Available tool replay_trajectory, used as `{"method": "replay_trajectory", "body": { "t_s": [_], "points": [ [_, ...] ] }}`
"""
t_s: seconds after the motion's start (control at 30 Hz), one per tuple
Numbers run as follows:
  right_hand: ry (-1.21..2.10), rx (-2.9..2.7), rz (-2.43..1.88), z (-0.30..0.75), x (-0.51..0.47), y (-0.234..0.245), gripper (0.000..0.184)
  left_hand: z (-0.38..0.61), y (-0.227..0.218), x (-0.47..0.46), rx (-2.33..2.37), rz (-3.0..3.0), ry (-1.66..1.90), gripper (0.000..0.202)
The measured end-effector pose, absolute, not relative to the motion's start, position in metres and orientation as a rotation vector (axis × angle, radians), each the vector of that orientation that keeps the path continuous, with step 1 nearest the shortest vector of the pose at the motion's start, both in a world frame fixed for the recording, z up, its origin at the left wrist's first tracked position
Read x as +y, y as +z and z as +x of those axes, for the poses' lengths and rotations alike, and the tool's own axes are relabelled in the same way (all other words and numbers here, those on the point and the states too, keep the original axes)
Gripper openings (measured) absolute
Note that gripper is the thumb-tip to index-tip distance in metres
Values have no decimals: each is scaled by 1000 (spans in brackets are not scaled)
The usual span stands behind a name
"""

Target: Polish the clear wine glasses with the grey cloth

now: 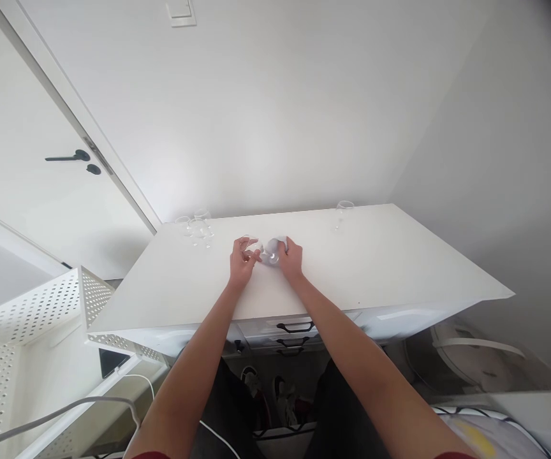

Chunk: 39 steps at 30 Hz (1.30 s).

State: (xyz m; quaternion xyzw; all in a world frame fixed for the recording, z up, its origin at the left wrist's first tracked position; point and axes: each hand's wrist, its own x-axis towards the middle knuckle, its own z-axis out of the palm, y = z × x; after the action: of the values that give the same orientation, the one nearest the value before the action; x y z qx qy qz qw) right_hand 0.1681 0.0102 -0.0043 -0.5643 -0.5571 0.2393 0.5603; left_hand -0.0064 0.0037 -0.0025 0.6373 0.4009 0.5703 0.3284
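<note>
Over the middle of the white cabinet top, my left hand (241,260) is closed around the bowl of a clear stemmed glass (251,245). The glass is tilted on its side, its foot end toward the right. My right hand (293,257) grips a light grey cloth (270,250), which is bunched against the foot end of the glass. The cloth hides part of the stem and foot. Further left, a small group of stemmed glasses (198,226) stands upright near the back edge. One more stemmed glass (345,205) stands alone at the back right.
The white cabinet top (381,261) meets the wall behind. Black drawer handles (295,327) sit below its front edge. At left are a perforated white shelf (41,299), a grey cable (65,411) and a door with a black handle (67,157). A wall switch (180,9) is above.
</note>
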Motion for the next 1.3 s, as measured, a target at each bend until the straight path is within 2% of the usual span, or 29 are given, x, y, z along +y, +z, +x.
{"method": "replay_trajectory", "body": {
  "t_s": [0.1, 0.23, 0.4, 0.77, 0.97, 1.13, 1.3],
  "points": [
    [494, -1298, -1276, 171, 5, -4, 32, -7, -1, 4, 1152, 1608, 1582, 48],
    [514, -1712, -1131, 164, -1, -7, 28, -6, 0, 4, 1223, 1566, 1620, 50],
    [432, -2033, -1249, 154, 0, -12, 25, -7, 1, 3, 1271, 1550, 1621, 50],
    [350, -2337, -1244, 146, 2, -16, 40, -7, -2, 10, 1293, 1598, 1601, 53],
    [284, -2403, -1436, 145, -1, -12, 45, -8, -1, 8, 1289, 1548, 1569, 63],
    [284, -2305, -1743, 149, -2, -10, 56, -8, -1, 4, 1318, 1450, 1605, 34],
    [304, -2123, -2015, 173, 2, -11, 60, -8, -4, 6, 1319, 1416, 1609, 26]
  ]
}}
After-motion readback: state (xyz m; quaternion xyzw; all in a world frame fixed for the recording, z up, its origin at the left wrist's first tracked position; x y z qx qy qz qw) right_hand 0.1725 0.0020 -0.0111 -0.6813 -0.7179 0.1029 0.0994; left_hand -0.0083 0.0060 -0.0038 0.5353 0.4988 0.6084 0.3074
